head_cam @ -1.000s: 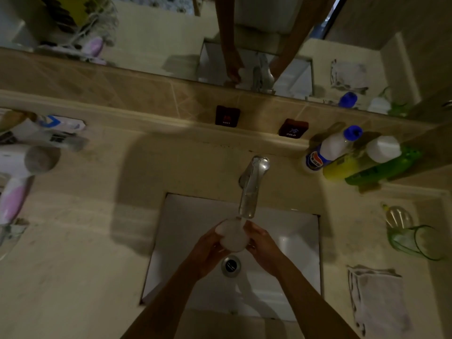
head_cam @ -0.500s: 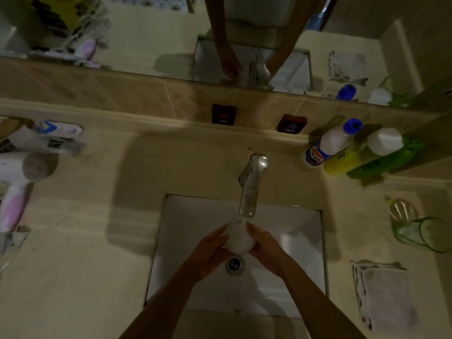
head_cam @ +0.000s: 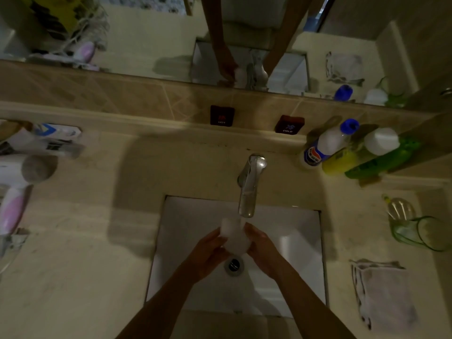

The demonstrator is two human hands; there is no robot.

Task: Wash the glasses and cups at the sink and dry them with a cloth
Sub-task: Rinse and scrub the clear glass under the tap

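A small white cup (head_cam: 234,234) sits between my two hands over the white sink (head_cam: 195,228), just below the chrome tap (head_cam: 249,187). My left hand (head_cam: 209,253) grips its left side and my right hand (head_cam: 263,250) curls round its right side. The drain (head_cam: 233,265) lies right under the cup. A green glass (head_cam: 420,232) lies on its side on the counter at the right, beside a clear glass (head_cam: 401,209). A grey-white cloth (head_cam: 384,294) is spread flat on the counter in front of them.
Bottles of cleaner stand at the back right: a white one with a blue cap (head_cam: 327,145) and a yellow-green one (head_cam: 371,155). A hair dryer (head_cam: 17,182) and tubes lie at the left. Hot (head_cam: 221,115) and cold (head_cam: 288,124) buttons sit on the tiled ledge under the mirror.
My hands have turned the cup between them under the tap, and it now sits tilted slightly to the left. The camera view shifted a little.
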